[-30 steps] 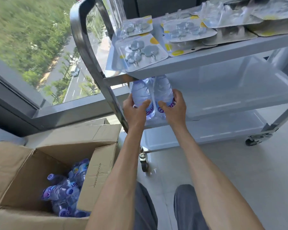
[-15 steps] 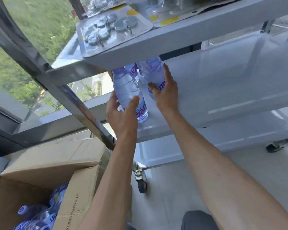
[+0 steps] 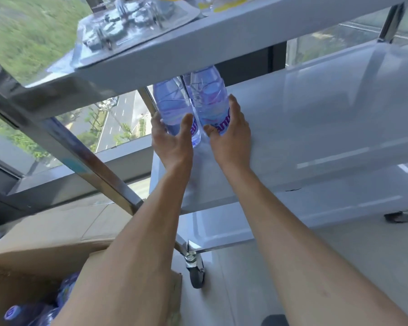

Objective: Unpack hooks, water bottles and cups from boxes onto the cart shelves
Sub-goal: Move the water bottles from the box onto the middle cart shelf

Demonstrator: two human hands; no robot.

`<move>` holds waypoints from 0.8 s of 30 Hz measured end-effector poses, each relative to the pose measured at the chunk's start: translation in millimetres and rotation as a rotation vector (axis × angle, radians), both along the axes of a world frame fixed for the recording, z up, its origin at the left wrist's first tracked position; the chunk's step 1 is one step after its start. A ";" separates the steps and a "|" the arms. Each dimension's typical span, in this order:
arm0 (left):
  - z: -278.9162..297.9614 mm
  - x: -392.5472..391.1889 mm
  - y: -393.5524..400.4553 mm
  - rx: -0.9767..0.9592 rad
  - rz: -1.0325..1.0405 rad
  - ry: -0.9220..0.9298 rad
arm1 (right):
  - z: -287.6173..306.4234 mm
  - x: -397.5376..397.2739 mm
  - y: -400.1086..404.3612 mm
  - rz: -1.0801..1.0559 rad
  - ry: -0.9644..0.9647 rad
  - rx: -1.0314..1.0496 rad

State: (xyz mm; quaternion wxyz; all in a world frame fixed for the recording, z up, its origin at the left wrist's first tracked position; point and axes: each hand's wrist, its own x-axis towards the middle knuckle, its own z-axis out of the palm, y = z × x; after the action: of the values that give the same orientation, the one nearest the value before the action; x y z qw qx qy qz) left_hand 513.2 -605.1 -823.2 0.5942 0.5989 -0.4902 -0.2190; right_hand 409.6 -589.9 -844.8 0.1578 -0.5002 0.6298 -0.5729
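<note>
Both hands are gripping: the left hand (image 3: 172, 143) is clasping the left bottle (image 3: 172, 104), the right hand (image 3: 231, 137) the right bottle (image 3: 209, 97), both standing on the cart's middle shelf (image 3: 316, 128).

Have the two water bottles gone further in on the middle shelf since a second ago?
Yes. The two bottles now stand further in from the middle shelf's near edge.

You're high up in a building, beside a full-height window (image 3: 57, 109) that looks down on a road and treetops. The pale tiled floor (image 3: 339, 255), a steel wheeled cart (image 3: 245, 36) and an open cardboard box (image 3: 33, 274) of bottled water suggest a stockroom or office area.
</note>
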 end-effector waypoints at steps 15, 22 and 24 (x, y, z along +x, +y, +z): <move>-18.7 4.4 -21.9 0.061 0.026 -0.089 | 9.4 23.1 -5.8 -0.084 -0.020 0.028; -20.3 5.3 -14.7 0.109 0.012 -0.090 | 10.3 22.2 -24.5 -0.051 -0.033 0.110; -20.0 4.1 -14.6 0.124 0.029 -0.098 | 5.0 21.8 -20.1 -0.100 -0.029 0.123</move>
State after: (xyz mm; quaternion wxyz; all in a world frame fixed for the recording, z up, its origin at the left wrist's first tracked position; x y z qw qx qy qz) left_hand 517.4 -619.7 -843.2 0.5346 0.6515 -0.4953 -0.2107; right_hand 431.4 -610.1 -839.8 0.1682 -0.4492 0.6857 -0.5475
